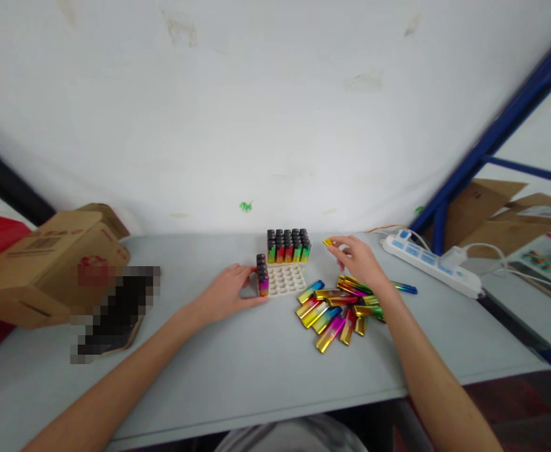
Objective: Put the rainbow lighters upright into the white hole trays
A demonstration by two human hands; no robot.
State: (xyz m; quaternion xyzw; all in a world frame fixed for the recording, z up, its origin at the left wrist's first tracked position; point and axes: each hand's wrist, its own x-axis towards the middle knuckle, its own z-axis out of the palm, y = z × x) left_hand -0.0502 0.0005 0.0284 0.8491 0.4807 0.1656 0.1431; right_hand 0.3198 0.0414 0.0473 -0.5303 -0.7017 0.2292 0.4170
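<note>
My left hand grips the left end of a white tray with round holes, its thumb at the front corner and its fingers behind. A row of lighters with black tops and pinkish-purple bodies stands upright in the tray's left column. Between the thumb and fingers of my right hand is a small shiny gold lighter sleeve, raised to the right of the tray. Most of that piece is hidden by the fingers. Below my right wrist lies a loose pile of shiny multicoloured lighter sleeves.
Just behind the tray stands a block of upright black-topped lighters. A white power strip with cables lies at the right. On the left are a cardboard box and a blurred dark flat object. A white wall rises behind.
</note>
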